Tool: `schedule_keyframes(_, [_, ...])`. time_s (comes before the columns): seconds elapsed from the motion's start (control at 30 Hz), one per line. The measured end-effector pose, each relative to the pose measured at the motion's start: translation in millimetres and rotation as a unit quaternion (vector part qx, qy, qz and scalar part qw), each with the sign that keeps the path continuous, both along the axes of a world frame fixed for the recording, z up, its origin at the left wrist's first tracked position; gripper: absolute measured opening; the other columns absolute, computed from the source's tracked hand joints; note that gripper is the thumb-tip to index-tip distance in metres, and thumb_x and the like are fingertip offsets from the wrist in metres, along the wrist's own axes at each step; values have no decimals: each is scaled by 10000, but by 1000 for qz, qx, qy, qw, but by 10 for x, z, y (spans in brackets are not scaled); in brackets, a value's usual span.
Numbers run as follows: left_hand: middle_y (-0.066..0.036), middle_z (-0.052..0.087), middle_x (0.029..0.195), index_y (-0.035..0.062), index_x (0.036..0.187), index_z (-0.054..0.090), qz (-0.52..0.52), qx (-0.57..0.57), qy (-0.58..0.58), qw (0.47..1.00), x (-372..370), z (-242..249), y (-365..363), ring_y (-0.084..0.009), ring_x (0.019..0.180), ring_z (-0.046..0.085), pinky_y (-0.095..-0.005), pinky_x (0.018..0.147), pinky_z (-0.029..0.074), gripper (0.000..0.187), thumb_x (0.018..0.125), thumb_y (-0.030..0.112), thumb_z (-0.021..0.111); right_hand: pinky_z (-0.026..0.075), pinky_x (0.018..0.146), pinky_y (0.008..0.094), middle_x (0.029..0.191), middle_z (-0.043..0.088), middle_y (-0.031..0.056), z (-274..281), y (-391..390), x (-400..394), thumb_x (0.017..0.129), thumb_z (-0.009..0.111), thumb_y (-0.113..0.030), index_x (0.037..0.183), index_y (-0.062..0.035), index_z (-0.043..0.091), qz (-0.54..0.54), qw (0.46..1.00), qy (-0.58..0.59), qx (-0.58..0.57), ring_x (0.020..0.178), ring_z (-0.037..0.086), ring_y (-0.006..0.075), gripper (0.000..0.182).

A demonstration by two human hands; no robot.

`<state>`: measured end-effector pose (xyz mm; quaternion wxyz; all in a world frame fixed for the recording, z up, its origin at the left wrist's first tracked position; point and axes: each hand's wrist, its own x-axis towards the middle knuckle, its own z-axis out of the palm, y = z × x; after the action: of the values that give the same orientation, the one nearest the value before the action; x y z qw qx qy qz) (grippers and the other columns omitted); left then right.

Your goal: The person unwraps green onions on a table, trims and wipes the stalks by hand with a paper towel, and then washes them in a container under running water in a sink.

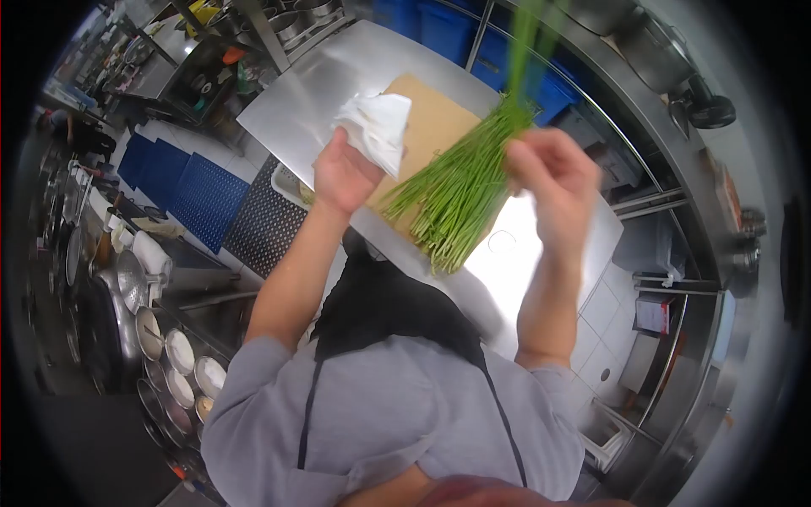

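Note:
My left hand (345, 173) is closed on a crumpled white cloth (377, 127), which could also be a paper towel, above the left part of a tan cutting board (422, 106). A thick bunch of garlic chives (460, 190), long thin green stalks, lies slantwise across the board with the cut ends toward me. At the bunch's right side, my right hand (556, 173) has its fingers curled in a pinch at some chives. Green strands above it are smeared by motion, and its fingertips are partly hidden.
The board rests on a steel table (312, 80). Blue bins (443, 34) stand beyond it. Pots (655, 51) sit on a shelf at the upper right. Several bowls of white ingredients (179, 351) are at the lower left, and dark floor mats (207, 198) lie left of the table.

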<state>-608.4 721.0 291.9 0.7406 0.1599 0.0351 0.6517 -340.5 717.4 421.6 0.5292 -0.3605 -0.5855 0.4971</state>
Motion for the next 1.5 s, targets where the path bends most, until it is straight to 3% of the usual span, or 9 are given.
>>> schedule_keyframes(0.13, [-170,311,1560,65,1521,254,-32,-50,-50,997,282,65,-243,-362,1429,316,-517,1185,237,576,1043,377,333,474,556,244,687,671,36,-467,77,-697,813,759,-132,819,-13,684,32,994,-100,-42,600,612,92,141])
schedule_keyframes(0.23, [-175,341,1542,41,1498,293,-47,-2,-8,999,354,109,-372,-336,1428,321,-466,1201,214,571,1042,383,332,493,574,277,657,672,61,-755,62,-889,772,768,-169,769,-10,684,12,987,-156,-40,586,621,119,180])
schedule_keyframes(0.33, [-171,435,1474,25,1447,370,-24,-42,2,999,391,72,-399,-307,1382,399,-453,1173,274,526,1041,359,372,500,583,292,654,677,79,-824,42,-900,752,764,-180,764,-12,688,-2,985,-165,-49,578,631,142,185])
schedule_keyframes(0.43, [-139,524,1381,18,1384,437,38,-95,173,980,531,91,-425,-270,1282,509,-431,1112,366,443,1042,299,431,504,590,302,665,685,91,-864,42,-855,755,749,-173,776,-11,692,-11,984,-173,-40,587,647,165,173])
schedule_keyframes(0.53, [-111,578,1300,16,1338,473,88,-100,207,969,640,140,-417,-234,1196,574,-402,1045,436,391,1031,256,493,507,596,317,668,682,112,-853,34,-810,755,737,-182,789,-8,693,-12,978,-204,-31,601,660,194,182])
schedule_keyframes(0.9, [-184,588,1203,-14,1315,440,137,-192,202,951,441,233,-143,-299,1040,631,-409,893,535,368,1059,251,418,465,544,323,602,621,96,-773,-256,-554,772,767,-190,726,-11,642,44,950,-303,-60,546,607,184,223])
schedule_keyframes(1.23, [-160,522,1329,22,1390,405,264,-227,128,929,-384,-301,396,-293,1166,568,-427,1010,477,396,1052,227,431,356,481,221,623,574,-42,-707,-455,449,792,779,-49,695,-34,609,17,961,-211,-176,549,482,39,197])
schedule_keyframes(1.33, [-118,527,1345,32,1413,395,297,-309,195,882,-371,-236,346,-277,1199,550,-433,1061,432,415,1036,193,460,366,482,192,640,593,-31,-619,-430,619,811,771,-52,754,-26,630,-44,979,-119,-162,549,496,29,155])
schedule_keyframes(1.5, [-95,547,1321,57,1384,424,234,-252,214,914,-63,-198,236,-251,1185,563,-410,997,467,400,999,125,511,382,473,186,677,621,-12,-403,-202,358,846,754,-65,852,-2,643,-111,990,43,-71,535,505,32,128])
